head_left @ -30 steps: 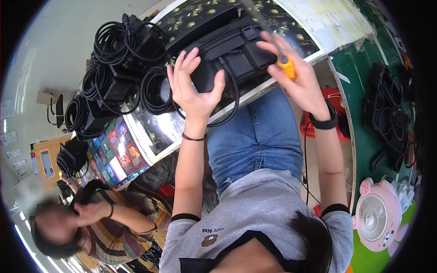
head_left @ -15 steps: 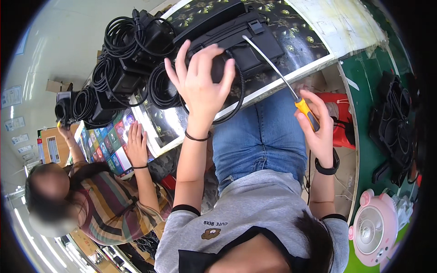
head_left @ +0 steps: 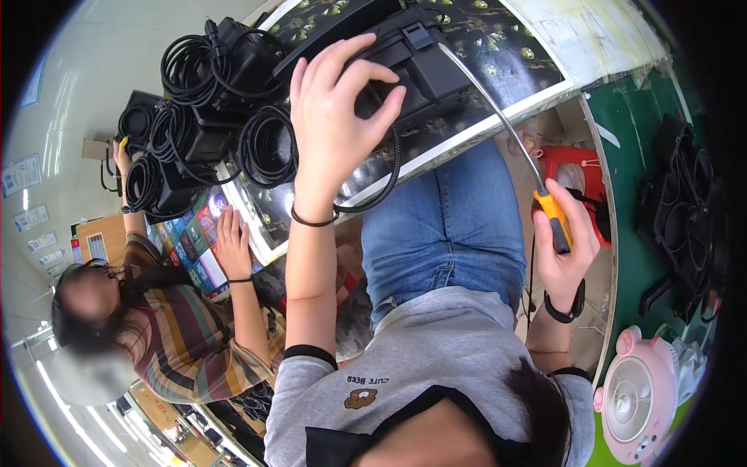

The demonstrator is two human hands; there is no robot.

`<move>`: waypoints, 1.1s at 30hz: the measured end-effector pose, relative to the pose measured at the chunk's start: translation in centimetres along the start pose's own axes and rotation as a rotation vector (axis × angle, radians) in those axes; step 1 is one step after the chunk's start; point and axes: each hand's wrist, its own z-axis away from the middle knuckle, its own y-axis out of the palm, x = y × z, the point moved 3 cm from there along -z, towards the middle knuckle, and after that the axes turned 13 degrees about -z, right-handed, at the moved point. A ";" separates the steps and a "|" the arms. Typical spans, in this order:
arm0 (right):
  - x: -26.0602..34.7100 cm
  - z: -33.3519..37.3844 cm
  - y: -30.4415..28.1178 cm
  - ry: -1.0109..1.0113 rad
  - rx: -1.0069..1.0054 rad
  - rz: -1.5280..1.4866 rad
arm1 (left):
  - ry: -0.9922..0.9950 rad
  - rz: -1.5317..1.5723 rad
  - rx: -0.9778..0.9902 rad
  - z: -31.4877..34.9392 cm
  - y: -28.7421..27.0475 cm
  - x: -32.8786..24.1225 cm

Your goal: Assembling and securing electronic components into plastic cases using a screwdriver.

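Note:
A black plastic case [head_left: 424, 86] with a latch and a long, narrow lid lies on the dark patterned tabletop [head_left: 498, 47]. Over its left end is my left hand [head_left: 334, 109], fingers bent and thumb apart, holding nothing; whether the fingertips touch the case I cannot tell. My right hand [head_left: 566, 241] grips a screwdriver [head_left: 552, 210] by its yellow and dark handle. Its long metal shaft slants up and left, tip near the case's right part beside the latch. A black ribbed cable [head_left: 395, 167] loops below the case and passes behind my left hand.
Several black units with coiled cables [head_left: 191, 70] crowd the table's left side. There a co-worker in a striped top [head_left: 194, 335] has one hand [head_left: 232, 245] by the table corner and the other at a black unit. Rightward are a black bundle [head_left: 677, 218] and a pink fan [head_left: 634, 397].
My right hand has moved right and down with the screwdriver, its tip shifting slightly right. My left hand has shifted a little left. The co-worker's far hand has moved up and right.

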 end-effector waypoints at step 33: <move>1.1 -1.1 5.1 -0.140 0.097 0.142 | -0.522 0.137 -0.114 2.7 1.7 3.6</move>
